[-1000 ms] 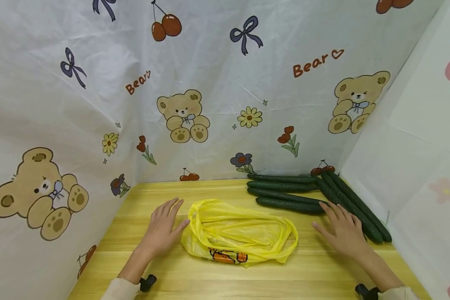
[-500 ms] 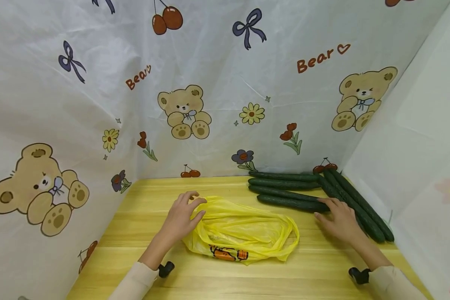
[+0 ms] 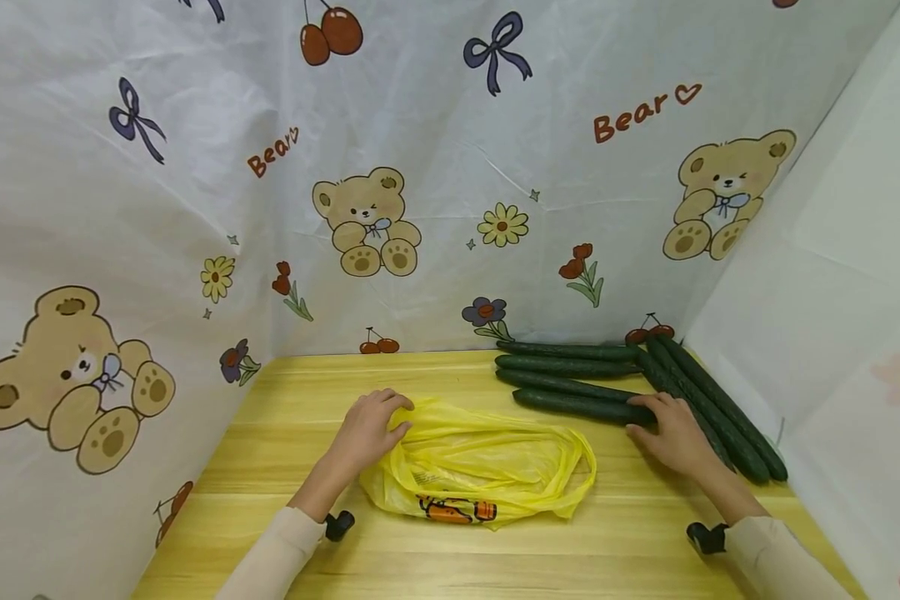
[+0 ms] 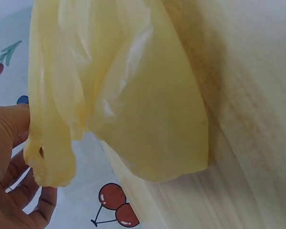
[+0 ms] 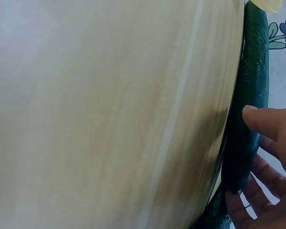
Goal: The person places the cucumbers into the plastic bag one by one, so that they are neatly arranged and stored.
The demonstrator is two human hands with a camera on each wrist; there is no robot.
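A crumpled yellow plastic bag [image 3: 487, 467] lies on the table, its mouth facing up. At the bag's left end, my left hand [image 3: 367, 429] bends its fingers and thumb around the handle. In the left wrist view, the bag's handle [image 4: 52, 157] hangs between that hand's thumb and fingers. My right hand [image 3: 675, 437] grips the right end of the nearest cucumber [image 3: 577, 406]. The right wrist view has the thumb lying on this dark green cucumber [image 5: 252, 71], with the fingers curled about its end.
Several more cucumbers lie behind it, such as the back cucumber [image 3: 570, 350]. Others slant along the right side, including the outer cucumber [image 3: 727, 408]. A printed sheet [image 3: 435, 167] walls in the wooden table [image 3: 450, 562] at the back and sides.
My left hand has come right, from beside the bag onto its handle, and its fingers have bent. The right hand's spread fingers have closed on the cucumber's end.
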